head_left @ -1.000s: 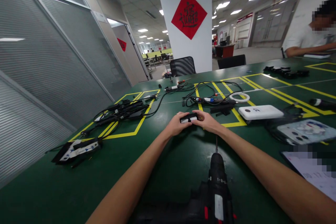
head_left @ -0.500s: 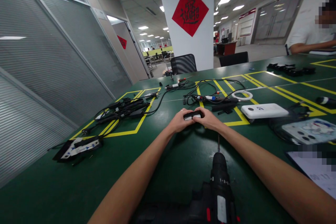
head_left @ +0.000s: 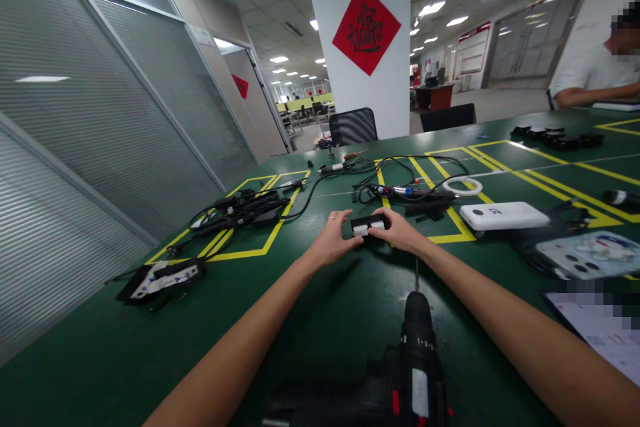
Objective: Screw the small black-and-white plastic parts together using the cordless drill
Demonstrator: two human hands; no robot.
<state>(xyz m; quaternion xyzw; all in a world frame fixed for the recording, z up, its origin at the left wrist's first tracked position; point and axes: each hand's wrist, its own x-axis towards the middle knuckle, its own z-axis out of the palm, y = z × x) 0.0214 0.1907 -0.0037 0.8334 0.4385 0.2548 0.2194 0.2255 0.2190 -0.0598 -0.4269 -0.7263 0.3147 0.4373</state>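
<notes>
Both my hands meet at the middle of the green table (head_left: 150, 360) around a small black part with white labels (head_left: 369, 225). My left hand (head_left: 334, 240) grips its left end, fingers partly lifted, a ring on one finger. My right hand (head_left: 399, 230) pinches its right end. The part sits just above or on the table surface. A black cordless drill (head_left: 417, 367) lies close to me between my forearms, its bit pointing toward my hands.
Black cables and adapters (head_left: 240, 210) lie in a yellow-taped box at left. A black and white part (head_left: 160, 278) lies nearer left. A white power bank (head_left: 503, 215), a phone (head_left: 583, 255) and papers (head_left: 600, 327) sit at right. Another person (head_left: 600, 73) sits far right.
My left hand's fingers have opened a little on the small part, and the part has tilted so its white labels show more. The view has shifted slightly.
</notes>
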